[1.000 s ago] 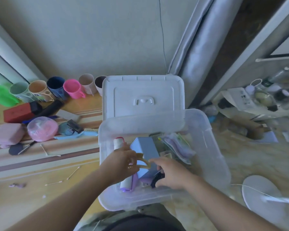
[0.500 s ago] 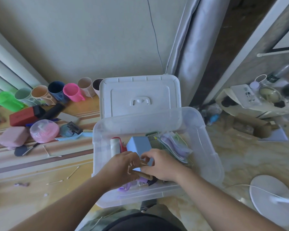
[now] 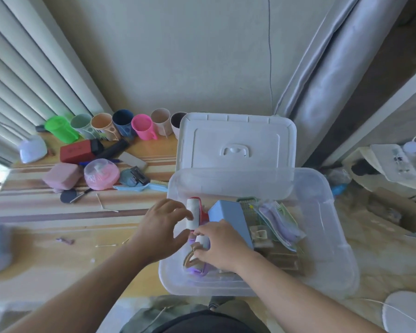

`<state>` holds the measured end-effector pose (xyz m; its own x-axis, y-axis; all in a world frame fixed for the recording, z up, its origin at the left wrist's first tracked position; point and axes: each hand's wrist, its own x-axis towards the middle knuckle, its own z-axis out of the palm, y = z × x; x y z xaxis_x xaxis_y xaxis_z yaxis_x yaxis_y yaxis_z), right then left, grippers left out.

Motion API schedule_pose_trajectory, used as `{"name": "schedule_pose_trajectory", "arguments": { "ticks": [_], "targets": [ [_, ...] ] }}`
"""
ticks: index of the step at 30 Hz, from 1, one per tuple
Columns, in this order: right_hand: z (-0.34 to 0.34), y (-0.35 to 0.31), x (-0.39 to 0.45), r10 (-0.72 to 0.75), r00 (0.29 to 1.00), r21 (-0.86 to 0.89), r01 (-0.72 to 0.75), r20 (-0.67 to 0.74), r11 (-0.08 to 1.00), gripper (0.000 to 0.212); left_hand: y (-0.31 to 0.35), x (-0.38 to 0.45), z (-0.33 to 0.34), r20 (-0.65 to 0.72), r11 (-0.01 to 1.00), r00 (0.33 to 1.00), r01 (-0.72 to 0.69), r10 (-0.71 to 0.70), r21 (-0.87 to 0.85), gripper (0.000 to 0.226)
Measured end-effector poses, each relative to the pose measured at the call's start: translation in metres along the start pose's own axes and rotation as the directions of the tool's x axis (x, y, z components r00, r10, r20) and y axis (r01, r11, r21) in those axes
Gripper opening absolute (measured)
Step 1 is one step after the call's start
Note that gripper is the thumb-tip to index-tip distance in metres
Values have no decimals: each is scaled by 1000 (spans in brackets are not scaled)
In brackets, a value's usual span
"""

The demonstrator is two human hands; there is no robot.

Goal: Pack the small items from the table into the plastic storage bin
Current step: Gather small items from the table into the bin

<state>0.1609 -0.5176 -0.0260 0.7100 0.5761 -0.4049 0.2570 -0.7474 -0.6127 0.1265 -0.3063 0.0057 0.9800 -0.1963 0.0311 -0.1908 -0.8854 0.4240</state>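
The clear plastic storage bin stands at the table's right end, with its white lid propped upright behind it. Inside lie a white roller with a red handle, a blue box, zip bags and a purple roller. A tan hair clip rests on the purple roller. My right hand is in the bin with its fingertips closed on the clip. My left hand hovers at the bin's left wall beside the white roller, fingers apart and holding nothing.
On the table to the left are a row of cups, a red box, a pink case, a pink round container, a blue brush, a black round pad and cotton swabs. A white fan base sits on the floor at right.
Both hands held the tan clip together above the bin's contents. Now my left hand has let go and drawn left, and my right hand has lowered the clip onto the purple roller.
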Motion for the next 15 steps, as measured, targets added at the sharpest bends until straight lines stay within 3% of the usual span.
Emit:
{"name": "schedule_pose_trajectory", "arguments": {
  "ticks": [3,5,11,15],
  "targets": [
    [-3,-3,7,13,995,70,-6,-101,998,24,-10,-12,4,-54,997,997,58,-61,-48,33],
    [-6,-10,13,0,985,80,14,-174,997,31,-19,-20,2,-99,989,990,87,-99,-120,31],
    [-10,-73,55,-186,893,10,208,-410,978,39,-85,-39,-22,-144,957,955,235,-260,-173,30],
    [7,-129,107,-277,884,-50,279,-377,959,40,-157,-52,-40,-154,925,919,335,-363,-178,34]
  ]
}}
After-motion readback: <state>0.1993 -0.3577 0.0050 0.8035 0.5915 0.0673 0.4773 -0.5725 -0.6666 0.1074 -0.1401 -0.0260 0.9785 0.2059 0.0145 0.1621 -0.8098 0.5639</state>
